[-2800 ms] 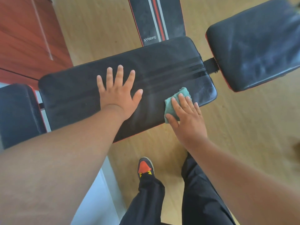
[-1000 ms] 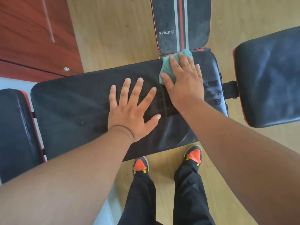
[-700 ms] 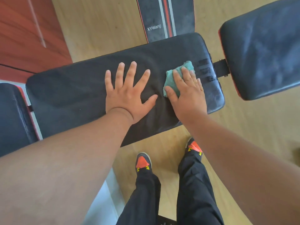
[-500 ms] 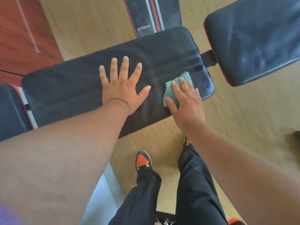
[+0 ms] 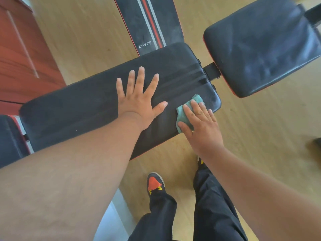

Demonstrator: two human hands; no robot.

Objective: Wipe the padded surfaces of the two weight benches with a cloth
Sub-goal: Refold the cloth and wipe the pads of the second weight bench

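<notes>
1. On a pale wooden floor (image 5: 260, 127), a long black bench pad (image 5: 78, 108) runs across the view, rectangular with rounded corners, its leather-like skin dull and faintly streaked, with a thin red trim along its near edge.
2. A second black pad (image 5: 260, 49), glossier and creased, sits just beyond the long pad's right end, joined to it by a short black bracket (image 5: 212, 71).
3. Behind the long pad lies another black pad (image 5: 149, 23) with grey and red stripes and the lettering "XYWang".
4. A further dark pad (image 5: 8, 138) shows at the left edge, and reddish wood panelling (image 5: 20, 49) fills the upper left.
5. Bare floor lies open in front of the bench and to the right; the person's dark trousers and an orange-toed shoe (image 5: 154, 183) stand near the pad's front edge.
6. The left hand (image 5: 139, 100) lies flat on the middle of the long pad, fingers spread, holding nothing.
7. The right hand (image 5: 199, 122) presses flat, fingers extended and together, on a crumpled teal cloth (image 5: 196, 100) at the pad's near right corner.
</notes>
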